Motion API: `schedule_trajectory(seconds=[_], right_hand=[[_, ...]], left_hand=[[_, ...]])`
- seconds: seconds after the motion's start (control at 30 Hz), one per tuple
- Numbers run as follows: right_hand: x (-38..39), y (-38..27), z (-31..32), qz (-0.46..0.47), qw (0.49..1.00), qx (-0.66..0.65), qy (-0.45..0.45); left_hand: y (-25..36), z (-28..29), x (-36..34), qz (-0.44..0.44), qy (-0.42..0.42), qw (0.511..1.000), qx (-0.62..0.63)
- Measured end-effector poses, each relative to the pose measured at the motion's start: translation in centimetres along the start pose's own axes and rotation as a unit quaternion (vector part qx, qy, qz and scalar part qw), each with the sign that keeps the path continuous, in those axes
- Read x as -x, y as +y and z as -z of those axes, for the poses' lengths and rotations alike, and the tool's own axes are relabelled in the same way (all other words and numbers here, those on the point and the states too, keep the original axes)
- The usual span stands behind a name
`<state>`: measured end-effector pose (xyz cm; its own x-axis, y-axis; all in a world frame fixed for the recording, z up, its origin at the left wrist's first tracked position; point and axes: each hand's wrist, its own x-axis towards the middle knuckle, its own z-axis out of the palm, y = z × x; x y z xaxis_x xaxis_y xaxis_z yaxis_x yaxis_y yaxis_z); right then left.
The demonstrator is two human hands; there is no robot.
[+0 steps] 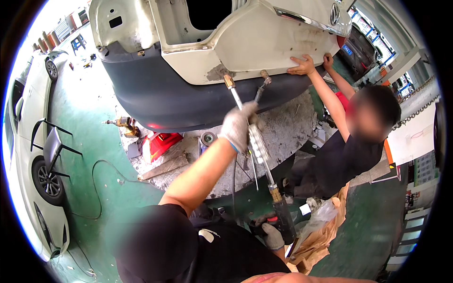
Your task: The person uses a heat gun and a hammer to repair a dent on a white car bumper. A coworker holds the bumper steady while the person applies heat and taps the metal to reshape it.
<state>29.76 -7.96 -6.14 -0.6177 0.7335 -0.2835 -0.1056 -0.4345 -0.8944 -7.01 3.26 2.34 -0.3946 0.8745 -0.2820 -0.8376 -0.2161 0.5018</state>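
Note:
At the lower right edge, a cropped strip of skin [311, 278] may be my right arm or hand; its fingers are hidden. My left hand is not identifiable. A co-worker in black [226, 250], head blurred, grips a long metal rod tool [257, 144] with one gloved hand [233, 129]; the other [272, 236] is at its black handle [284, 219]. The brass tip touches or nearly touches a grey patch on the white vehicle panel [255, 56] above a dark bumper [165, 104]. A second person [335, 160] has both bare hands on that panel.
A scuffed round platform [207, 184] holds a yellow drill [123, 123] and a red part [160, 145]. A white car [33, 108] and black chair [54, 146] stand left, a hose crosses the floor, and crumpled brown paper [321, 236] lies right, near a chain [415, 113].

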Motion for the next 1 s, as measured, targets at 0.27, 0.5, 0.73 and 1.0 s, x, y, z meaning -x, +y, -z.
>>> schedule_trajectory(seconds=[0.27,0.5,0.73,1.0], right_hand=[[-0.3,1.0,0.8,0.039,0.998,0.047,-0.034],[-0.9,-2.2,0.9,0.25,0.871,0.417,0.075],[-2.7,1.1,3.8,-0.053,0.976,-0.197,-0.073],[-2.9,2.3,3.1,0.0,0.988,-0.138,-0.077]], left_hand=[[-6.1,-0.9,6.1,0.033,0.005,0.998,0.054],[-7.6,2.0,2.7,0.033,-0.419,0.837,0.351],[-7.3,-0.3,4.2,-0.05,0.048,0.97,-0.234],[-5.9,0.5,4.5,0.019,-0.036,0.997,-0.068]])
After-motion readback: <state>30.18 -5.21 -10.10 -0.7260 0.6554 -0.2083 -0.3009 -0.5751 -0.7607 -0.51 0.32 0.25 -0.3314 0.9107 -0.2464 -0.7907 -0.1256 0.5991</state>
